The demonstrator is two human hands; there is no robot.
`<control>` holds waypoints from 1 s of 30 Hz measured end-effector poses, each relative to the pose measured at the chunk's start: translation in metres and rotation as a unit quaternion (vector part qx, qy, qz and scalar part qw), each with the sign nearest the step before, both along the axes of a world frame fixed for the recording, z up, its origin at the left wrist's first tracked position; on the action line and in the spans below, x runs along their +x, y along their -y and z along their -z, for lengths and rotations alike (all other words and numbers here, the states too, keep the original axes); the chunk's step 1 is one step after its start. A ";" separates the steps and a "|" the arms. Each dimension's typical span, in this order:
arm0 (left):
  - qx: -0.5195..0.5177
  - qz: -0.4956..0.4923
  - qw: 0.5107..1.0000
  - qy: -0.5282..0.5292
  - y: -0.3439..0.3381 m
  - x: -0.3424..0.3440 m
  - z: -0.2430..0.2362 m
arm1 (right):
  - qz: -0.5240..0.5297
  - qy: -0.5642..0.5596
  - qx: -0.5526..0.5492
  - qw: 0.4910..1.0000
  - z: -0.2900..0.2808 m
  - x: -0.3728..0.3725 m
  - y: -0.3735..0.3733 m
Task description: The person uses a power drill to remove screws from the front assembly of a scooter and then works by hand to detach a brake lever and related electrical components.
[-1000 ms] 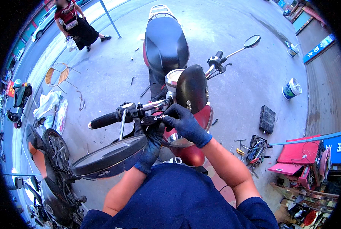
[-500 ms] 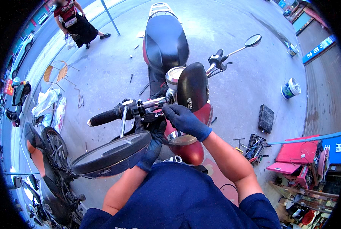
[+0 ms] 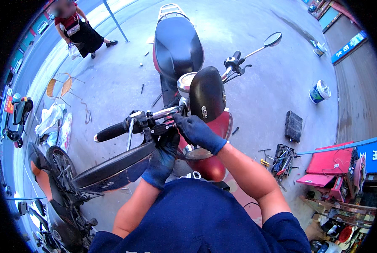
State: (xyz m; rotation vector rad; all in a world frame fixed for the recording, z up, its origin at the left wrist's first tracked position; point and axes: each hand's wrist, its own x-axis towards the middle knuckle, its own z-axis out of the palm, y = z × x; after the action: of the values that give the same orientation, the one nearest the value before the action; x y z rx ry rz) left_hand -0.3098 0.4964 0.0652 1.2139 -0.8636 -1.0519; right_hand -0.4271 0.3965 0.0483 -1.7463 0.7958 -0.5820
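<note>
A person wearing a navy shirt works at the front of a red scooter, seen from above through a wide fisheye lens. Both hands, in dark blue gloves, are close together just below the handlebar (image 3: 165,113), on the person's left side of the scooter. The left hand (image 3: 160,159) comes up from below, its fingers closed around a small black part (image 3: 159,129), which lies crosswise beneath the bar, near the black grip (image 3: 111,132). The right hand (image 3: 197,131) reaches in from the right, its curled fingertips at the right end of that part; whether they are clamped on it cannot be told, since the glove hides the contact. A large round dark mirror (image 3: 112,168), tilted nearly edge-on, hangs at the left in front of the grip, its metal stem rising to the bar. Just above the right hand stands the glossy black headlight cover (image 3: 207,95), with a round gauge (image 3: 186,83) behind it and the black seat (image 3: 180,46) beyond. On the concrete floor to the right are a pile of tools (image 3: 284,160), a black case (image 3: 294,126) and a white bucket (image 3: 320,92). Upper left, near a wicker chair (image 3: 60,87), another person (image 3: 82,33) stands in a dark skirt.
</note>
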 end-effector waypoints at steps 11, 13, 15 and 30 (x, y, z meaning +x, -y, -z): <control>0.029 0.004 0.867 -0.497 0.000 0.013 0.006 | 0.045 0.038 0.127 0.990 -0.009 0.002 0.000; 0.026 0.010 0.864 -0.503 0.002 0.016 0.013 | 0.045 0.024 0.022 0.998 -0.007 0.004 0.002; 0.021 0.014 0.868 -0.495 0.002 0.016 0.015 | 0.040 -0.007 -0.065 0.997 -0.004 0.003 0.003; 0.052 -0.006 0.921 -0.386 -0.007 0.014 0.026 | 0.079 0.104 0.144 0.981 -0.012 0.008 -0.015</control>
State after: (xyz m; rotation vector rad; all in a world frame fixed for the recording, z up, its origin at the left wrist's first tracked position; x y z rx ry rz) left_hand -0.2954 0.5034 0.0388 0.7679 -0.1828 -1.4332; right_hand -0.4196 0.4114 0.0602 -1.3413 0.8309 -0.7064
